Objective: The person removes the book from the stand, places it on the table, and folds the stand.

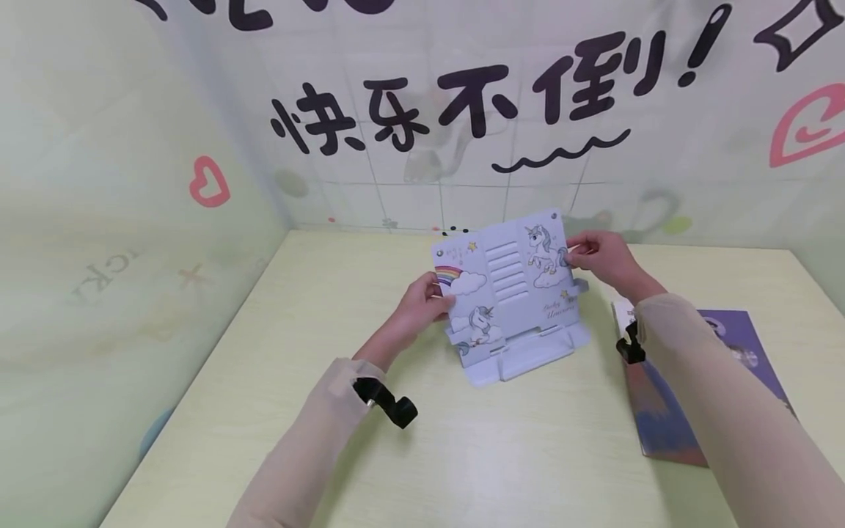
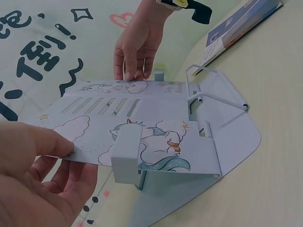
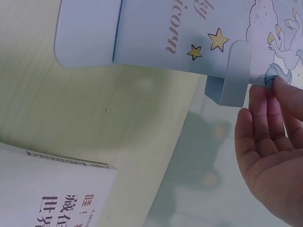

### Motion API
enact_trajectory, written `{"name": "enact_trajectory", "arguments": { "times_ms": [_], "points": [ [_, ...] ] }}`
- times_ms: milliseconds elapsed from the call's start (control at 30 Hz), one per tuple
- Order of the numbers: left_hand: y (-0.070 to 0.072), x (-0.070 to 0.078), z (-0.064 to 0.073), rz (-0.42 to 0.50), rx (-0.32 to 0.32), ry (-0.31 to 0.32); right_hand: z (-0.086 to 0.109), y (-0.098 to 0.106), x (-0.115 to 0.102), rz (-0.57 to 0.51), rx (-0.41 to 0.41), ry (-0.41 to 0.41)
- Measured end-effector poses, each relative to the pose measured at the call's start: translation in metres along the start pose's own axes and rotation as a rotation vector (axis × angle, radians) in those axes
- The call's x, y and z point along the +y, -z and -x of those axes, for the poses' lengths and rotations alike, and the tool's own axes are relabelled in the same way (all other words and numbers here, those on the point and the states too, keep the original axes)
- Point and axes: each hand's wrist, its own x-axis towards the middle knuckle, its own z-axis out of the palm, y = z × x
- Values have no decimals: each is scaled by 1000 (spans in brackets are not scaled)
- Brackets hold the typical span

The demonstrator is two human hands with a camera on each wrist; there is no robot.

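Observation:
A pale book stand (image 1: 511, 286) printed with unicorns, clouds and a rainbow stands tilted back on its base plate, towards the back of the table. My left hand (image 1: 417, 306) pinches its left edge between thumb and fingers, as the left wrist view shows close up. On the opposite side my right hand (image 1: 604, 258) pinches the right edge beside the unicorn's tail. A side clip (image 3: 236, 73) sticks out from that edge, close to the right fingers. In the left wrist view, a wire holder (image 2: 215, 87) lies along the ledge at the foot of the book stand (image 2: 165, 123).
A book with a purple and blue cover (image 1: 667, 422) lies on the table at the right, partly under my right forearm. The pale wooden table (image 1: 264, 381) meets a printed wall (image 1: 370, 198) behind the stand and another at the left.

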Motion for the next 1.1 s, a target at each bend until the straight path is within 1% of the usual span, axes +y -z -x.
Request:
{"name": "enact_trajectory", "arguments": {
  "times_ms": [167, 333, 400, 567, 733, 867, 967, 1100],
  "points": [
    [-3, -1, 7, -5, -27, -5, -3, -2, -3, -1, -3, 20],
    [-4, -2, 11, 2, -48, -7, -2, -2, -5, -6, -19, 0],
    [-5, -2, 12, 7, -53, -8, 0, -1, -6, -2, -31, -2],
    [-4, -2, 12, 5, -56, -10, 11, 5, -8, 21, -52, 31],
    [-3, -2, 11, -10, -62, -7, 32, 16, -6, 33, -84, 53],
    [-2, -2, 10, -27, -71, -7, 54, 17, -5, 28, -134, 56],
    [-2, -2, 9, -38, -72, -11, 71, 11, -4, 21, -162, 69],
    [-4, -2, 8, -39, -83, -18, 91, -4, -4, -16, -195, 72]
  ]
}}
